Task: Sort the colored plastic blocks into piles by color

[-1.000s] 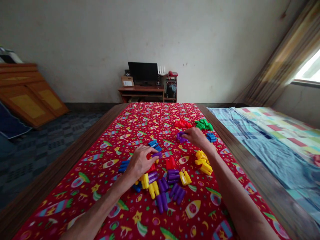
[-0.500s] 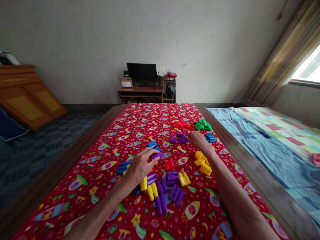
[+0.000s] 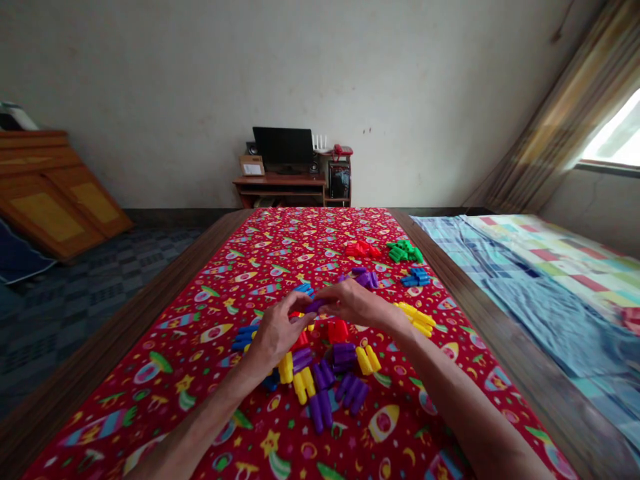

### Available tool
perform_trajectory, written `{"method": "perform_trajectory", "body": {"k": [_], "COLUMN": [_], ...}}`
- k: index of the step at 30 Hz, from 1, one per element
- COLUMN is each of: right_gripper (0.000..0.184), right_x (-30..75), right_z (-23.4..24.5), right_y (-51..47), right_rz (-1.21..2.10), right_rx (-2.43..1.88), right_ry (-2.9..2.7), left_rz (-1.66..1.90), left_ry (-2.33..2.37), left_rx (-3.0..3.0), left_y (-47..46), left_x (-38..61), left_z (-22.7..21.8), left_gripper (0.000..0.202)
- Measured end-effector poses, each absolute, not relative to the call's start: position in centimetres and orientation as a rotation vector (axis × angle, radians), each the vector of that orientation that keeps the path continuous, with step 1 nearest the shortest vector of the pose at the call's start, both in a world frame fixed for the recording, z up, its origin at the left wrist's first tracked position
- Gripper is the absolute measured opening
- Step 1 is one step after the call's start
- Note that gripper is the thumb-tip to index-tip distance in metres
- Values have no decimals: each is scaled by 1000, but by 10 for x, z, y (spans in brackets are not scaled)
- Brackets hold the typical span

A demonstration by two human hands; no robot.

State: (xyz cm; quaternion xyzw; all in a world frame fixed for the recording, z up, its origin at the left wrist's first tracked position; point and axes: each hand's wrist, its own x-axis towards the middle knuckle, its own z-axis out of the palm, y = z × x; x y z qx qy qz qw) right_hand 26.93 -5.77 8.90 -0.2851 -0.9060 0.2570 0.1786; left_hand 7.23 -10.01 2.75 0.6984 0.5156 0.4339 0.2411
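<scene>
A purple plastic toy block (image 3: 316, 305) is pinched between my left hand (image 3: 279, 328) and my right hand (image 3: 356, 303), whose fingertips meet at it just above the cloth. Both hands are closed, and fingers partly cover the block. Beneath and in front of my left hand lie loose blocks: yellow ones (image 3: 304, 385), purple ones (image 3: 353, 392), a red one (image 3: 338, 331) and blue ones (image 3: 243, 337). Beyond my right hand is a small purple group (image 3: 367, 279). Yellow blocks (image 3: 419, 319) show past my right wrist.
Further back on the red patterned cloth (image 3: 295, 247) sit piles of red blocks (image 3: 363, 249), green blocks (image 3: 404, 251) and blue blocks (image 3: 416, 277). A bed (image 3: 530, 287) adjoins the table's right side. A desk with a monitor (image 3: 283, 148) stands at the wall.
My right hand has come from the far purple group leftward and nearer, and now meets my left hand at the purple block. The left hand stays nearly in place.
</scene>
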Motion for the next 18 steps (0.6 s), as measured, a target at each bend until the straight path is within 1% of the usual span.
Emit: {"method": "perform_trajectory", "body": {"k": [3, 7, 9, 11, 15, 18], "right_gripper": [15, 23, 25, 26, 25, 27], "right_x": [275, 314, 330, 340, 344, 344], "right_z": [87, 74, 64, 54, 42, 46], "right_y": [-49, -19, -6, 2, 9, 8], "right_rz": [502, 136, 61, 58, 128, 146], "right_rx": [-994, -1522, -1760, -1892, -1780, -1684], "right_ry": [-2461, -2125, -2051, -2069, -2290, -2378], "left_rz": [1200, 1166, 1111, 1040, 939, 884], "left_ry": [1382, 1381, 1415, 1452, 1503, 1532], "left_rx": [1956, 2260, 2394, 2455, 2471, 2458], "left_y": [-101, -96, -90, -85, -76, -73], "left_x": [72, 64, 57, 49, 36, 32], "left_z": [30, 31, 28, 22, 12, 7], "left_gripper": [27, 22, 21, 22, 25, 29]}}
